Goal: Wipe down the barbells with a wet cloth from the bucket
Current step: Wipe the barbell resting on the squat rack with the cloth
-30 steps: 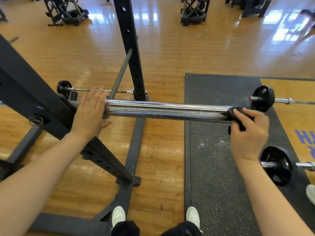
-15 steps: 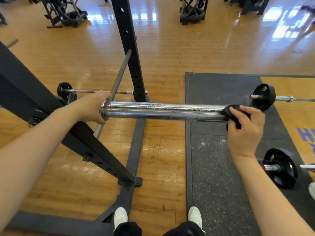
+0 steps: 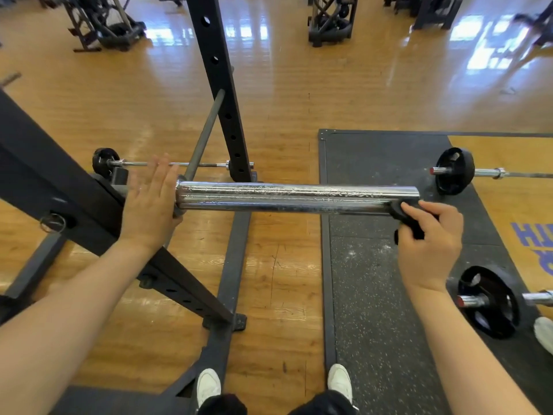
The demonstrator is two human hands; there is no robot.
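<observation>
A chrome barbell sleeve (image 3: pixel 296 196) runs left to right in front of me, resting on the black rack (image 3: pixel 54 190). Its surface looks wet and streaked. My left hand (image 3: pixel 149 205) lies flat with fingers straight against the sleeve's inner collar at the left. My right hand (image 3: pixel 428 238) grips a black cloth (image 3: pixel 407 217) pressed to the underside of the sleeve's right end. No bucket is in view.
A black rack upright (image 3: pixel 221 94) stands behind the sleeve. Two more barbells with black plates lie on the floor mat at right (image 3: pixel 454 172) and lower right (image 3: pixel 490 301), another at left (image 3: pixel 103 161). My white shoes (image 3: pixel 209 384) stand below. Gym machines line the far floor.
My left hand went from flat to curled around the collar and is flat against it again. The right hand with the cloth has slid to the sleeve's right end and under it.
</observation>
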